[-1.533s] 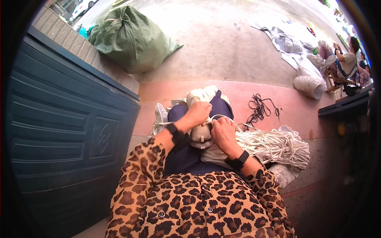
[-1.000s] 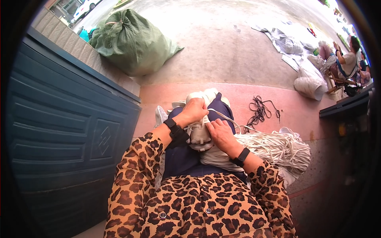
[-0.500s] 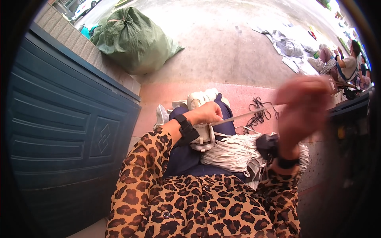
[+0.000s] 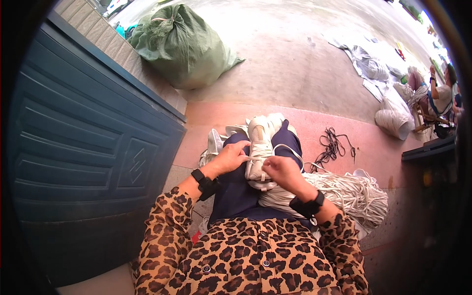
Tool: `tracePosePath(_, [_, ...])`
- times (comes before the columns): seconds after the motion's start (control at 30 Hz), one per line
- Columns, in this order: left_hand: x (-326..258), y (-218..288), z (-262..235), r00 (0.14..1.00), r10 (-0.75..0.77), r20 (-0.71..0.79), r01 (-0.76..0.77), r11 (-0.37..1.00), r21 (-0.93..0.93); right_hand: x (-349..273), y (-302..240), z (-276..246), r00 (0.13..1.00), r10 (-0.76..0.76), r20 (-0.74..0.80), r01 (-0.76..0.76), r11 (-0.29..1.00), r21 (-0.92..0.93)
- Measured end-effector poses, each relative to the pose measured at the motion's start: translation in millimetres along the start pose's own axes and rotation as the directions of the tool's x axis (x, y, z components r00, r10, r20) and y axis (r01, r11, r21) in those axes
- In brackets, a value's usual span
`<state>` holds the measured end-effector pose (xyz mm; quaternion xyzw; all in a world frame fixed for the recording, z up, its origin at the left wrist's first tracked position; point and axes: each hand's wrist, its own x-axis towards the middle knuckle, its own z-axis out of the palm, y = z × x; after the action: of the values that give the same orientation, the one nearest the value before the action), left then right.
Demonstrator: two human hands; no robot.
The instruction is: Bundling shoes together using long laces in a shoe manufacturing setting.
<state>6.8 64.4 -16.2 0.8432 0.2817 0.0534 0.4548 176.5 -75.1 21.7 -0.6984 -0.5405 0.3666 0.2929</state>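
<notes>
A white sneaker [image 4: 258,133] lies on my dark-trousered lap, with white lacing across its upper. At its left side, my left hand [image 4: 232,158] pinches a white shoelace [image 4: 254,158]. My right hand [image 4: 286,173] is closed by the shoe's right side, its fingertips on the lace too. A loop of lace curves over my right knee. Against my right thigh rests a big bundle of white laces [image 4: 349,194]. More pale shoes [image 4: 215,142] are partly visible beyond my left knee.
A tangle of dark cords [image 4: 334,147] lies on the pink paving ahead right. A green sack [image 4: 182,49] stands far left, by a blue panelled door [image 4: 93,152]. At far right a seated person [image 4: 440,96] works near white bags [image 4: 395,118].
My right hand has come back from far right, where it held the lace stretched, to the shoe. My left hand has shifted from over the shoe to its left side, leaving more of it visible.
</notes>
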Motion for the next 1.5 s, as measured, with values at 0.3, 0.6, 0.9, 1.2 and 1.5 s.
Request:
tracePosePath(0.3, [2.8,7.1,-6.9,0.936,-0.351,0.002,0.293,0.778,-0.556,20.0,-0.6,49.7,0.887,-0.425,-0.184,0.281,0.810,-0.515])
tracePosePath(0.6, [-12.5,-8.4,38.7,0.930,-0.166,-0.328,0.156,0.986,-0.058,29.2,8.9,48.3,0.881,-0.443,0.163,0.420,0.578,-0.700])
tracePosePath(0.9, [-20.5,-4.9,47.7,0.940,-0.177,-0.293,0.196,0.980,0.037,12.9,-19.3,27.0,0.814,-0.402,0.420,0.559,0.343,-0.755])
tracePosePath(1.2, [-3.7,-5.1,21.7,0.914,-0.284,-0.291,0.292,0.956,-0.017,-16.1,-126.7,-154.3,0.903,-0.428,-0.047,-0.020,-0.151,0.988])
tracePosePath(1.5, [43.2,77.7,-21.8,0.830,0.234,0.506,-0.120,0.961,-0.248,-39.4,-186.7,-177.2,0.722,-0.689,-0.068,0.064,-0.032,0.997])
